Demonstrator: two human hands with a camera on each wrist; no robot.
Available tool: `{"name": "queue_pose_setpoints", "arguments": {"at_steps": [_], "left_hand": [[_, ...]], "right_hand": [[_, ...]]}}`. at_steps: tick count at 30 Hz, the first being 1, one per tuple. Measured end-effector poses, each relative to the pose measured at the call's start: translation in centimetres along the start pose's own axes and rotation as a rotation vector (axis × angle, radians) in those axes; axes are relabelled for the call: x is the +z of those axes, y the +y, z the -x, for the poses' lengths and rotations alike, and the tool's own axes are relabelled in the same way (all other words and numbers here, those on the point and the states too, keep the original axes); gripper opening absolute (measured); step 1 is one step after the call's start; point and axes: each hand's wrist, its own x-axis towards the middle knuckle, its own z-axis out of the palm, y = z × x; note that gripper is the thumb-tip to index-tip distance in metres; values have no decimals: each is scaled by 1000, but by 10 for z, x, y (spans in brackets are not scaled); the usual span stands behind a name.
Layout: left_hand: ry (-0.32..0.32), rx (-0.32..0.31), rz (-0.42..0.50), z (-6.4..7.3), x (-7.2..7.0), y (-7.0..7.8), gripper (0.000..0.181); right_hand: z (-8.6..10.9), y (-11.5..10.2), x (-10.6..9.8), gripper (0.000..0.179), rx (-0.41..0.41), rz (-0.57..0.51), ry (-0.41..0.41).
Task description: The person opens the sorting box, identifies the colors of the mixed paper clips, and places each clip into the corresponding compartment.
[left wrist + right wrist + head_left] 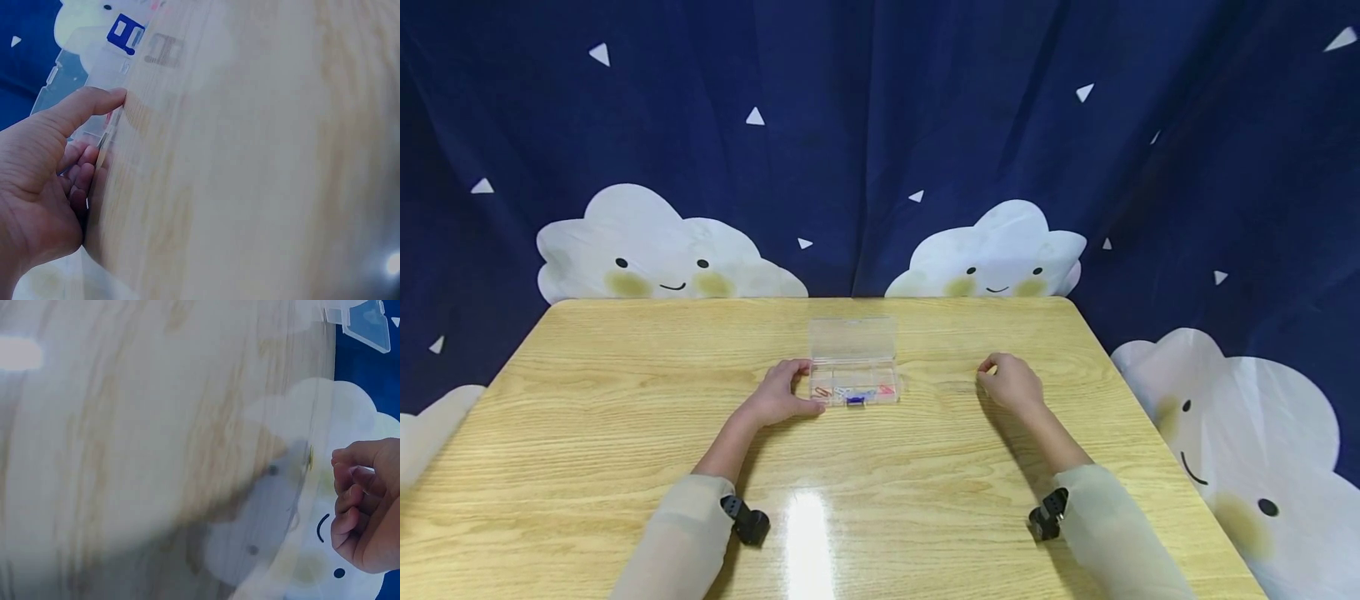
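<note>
A clear plastic compartment box sits on the table with its transparent lid raised at the back. Coloured paper clips lie inside: reddish-brown ones at the left, white and blue ones in the middle, pink ones at the right. A blue latch marks its front. My left hand holds the box's left end, thumb at the front corner and fingers behind. Over the table to the right, my right hand has loosely bent fingers and nothing visible between them. A small yellow paper clip lies near its fingertips.
The wood-grain table ends at a dark blue curtain printed with clouds and white triangles. Each wrist carries a black camera, the left one and the right one. Glare shows on the tabletop's front.
</note>
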Motion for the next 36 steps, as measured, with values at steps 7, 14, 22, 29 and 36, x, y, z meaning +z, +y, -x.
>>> {"name": "queue_pose_setpoints", "arguments": {"at_steps": [7, 14, 22, 29, 36], "left_hand": [[3, 7, 4, 0, 1, 1, 78], [2, 14, 3, 0, 1, 1, 78], [1, 17, 18, 1, 2, 0, 76], [0, 14, 10, 0, 3, -2, 75], [1, 18, 4, -1, 3, -3, 76]], "right_hand": [[-1, 8, 2, 20, 30, 4, 2], [-4, 11, 5, 20, 48, 15, -3], [-7, 12, 13, 25, 58, 1, -8], [-8, 8, 17, 33, 65, 9, 0], [-9, 3, 17, 28, 61, 24, -3]]}}
